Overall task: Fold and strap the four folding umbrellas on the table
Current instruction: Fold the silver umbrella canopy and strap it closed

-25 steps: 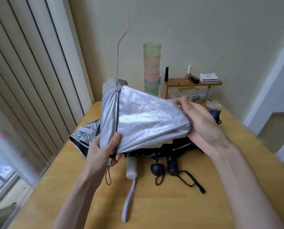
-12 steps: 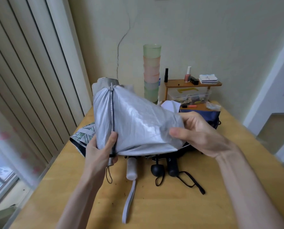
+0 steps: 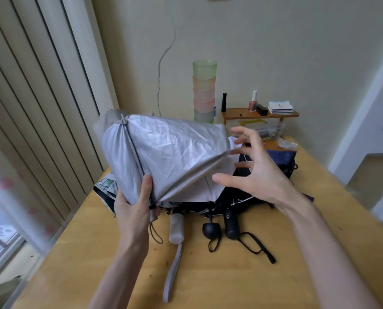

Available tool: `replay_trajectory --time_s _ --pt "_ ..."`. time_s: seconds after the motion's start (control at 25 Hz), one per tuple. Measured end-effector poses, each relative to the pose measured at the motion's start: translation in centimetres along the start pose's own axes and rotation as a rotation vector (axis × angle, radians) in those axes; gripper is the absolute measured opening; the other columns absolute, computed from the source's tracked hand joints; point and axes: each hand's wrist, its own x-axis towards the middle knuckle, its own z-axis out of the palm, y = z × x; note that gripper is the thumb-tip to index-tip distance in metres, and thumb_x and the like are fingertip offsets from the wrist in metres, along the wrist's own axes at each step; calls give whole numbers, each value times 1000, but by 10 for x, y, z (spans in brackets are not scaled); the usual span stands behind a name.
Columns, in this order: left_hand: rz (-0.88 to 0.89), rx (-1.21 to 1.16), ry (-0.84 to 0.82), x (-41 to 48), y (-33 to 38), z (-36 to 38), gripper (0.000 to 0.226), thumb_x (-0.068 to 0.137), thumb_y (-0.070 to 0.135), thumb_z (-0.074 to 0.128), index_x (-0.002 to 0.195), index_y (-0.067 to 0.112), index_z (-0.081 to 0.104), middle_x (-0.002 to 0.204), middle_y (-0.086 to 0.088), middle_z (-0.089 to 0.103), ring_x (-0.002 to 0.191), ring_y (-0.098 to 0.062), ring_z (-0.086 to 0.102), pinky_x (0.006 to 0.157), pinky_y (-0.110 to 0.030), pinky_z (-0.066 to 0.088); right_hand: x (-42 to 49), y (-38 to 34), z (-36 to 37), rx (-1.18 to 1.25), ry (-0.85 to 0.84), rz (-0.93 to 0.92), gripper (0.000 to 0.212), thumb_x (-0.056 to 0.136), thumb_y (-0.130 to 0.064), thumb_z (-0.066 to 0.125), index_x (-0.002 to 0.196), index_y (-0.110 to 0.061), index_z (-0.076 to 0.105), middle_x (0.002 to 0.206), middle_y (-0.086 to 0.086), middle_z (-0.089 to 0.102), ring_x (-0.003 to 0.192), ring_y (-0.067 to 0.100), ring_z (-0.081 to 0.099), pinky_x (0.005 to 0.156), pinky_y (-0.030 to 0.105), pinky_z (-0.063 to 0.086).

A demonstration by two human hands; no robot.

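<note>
Above the table (image 3: 230, 277), the silver umbrella (image 3: 170, 157) billows loose, my left hand (image 3: 137, 208) gripping its gathered base.
My right hand (image 3: 255, 175) hovers spread, empty, beside it; I should wrap the panels flat, one way round, before strapping.

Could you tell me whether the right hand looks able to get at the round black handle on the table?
Probably yes: the right hand is open and empty, and the round black handle lies uncovered on the table.
</note>
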Motion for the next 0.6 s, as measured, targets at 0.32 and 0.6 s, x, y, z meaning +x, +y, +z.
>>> replay_trajectory --time_s 0.32,0.6 --pt "62 15 61 -10 -2 8 58 83 48 76 129 17 59 83 12 67 65 -12 59 48 -29 50 3 -10 55 228 216 231 64 75 -32 94 118 -36 46 117 -12 63 110 7 66 100 38 56" --pt "96 35 45 -16 0 12 44 87 43 75 121 20 59 83 7 63 61 -14 56 45 -30 49 -1 -15 63 238 488 139 29 92 -5 76 90 -33 71 85 -14 79 84 -3 73 76 21 53"
